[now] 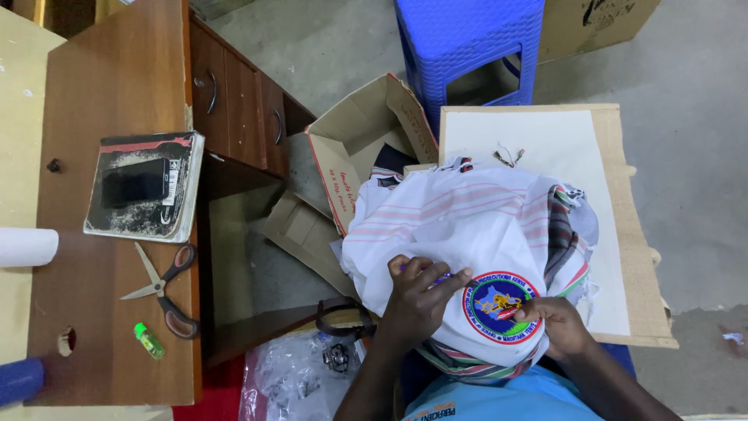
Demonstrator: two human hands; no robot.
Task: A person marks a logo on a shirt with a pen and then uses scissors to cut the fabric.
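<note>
At lower centre, the left hand (418,298) presses flat, fingers spread, on a white striped garment (467,226), just left of its round embroidered badge (500,306). The right hand (559,323) pinches the badge's lower right edge.

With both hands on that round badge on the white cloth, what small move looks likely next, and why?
Probably pressing the round embroidered badge flat: the left hand pins the white striped cloth beside it, while the right hand pinches the badge's lower right edge.
</note>
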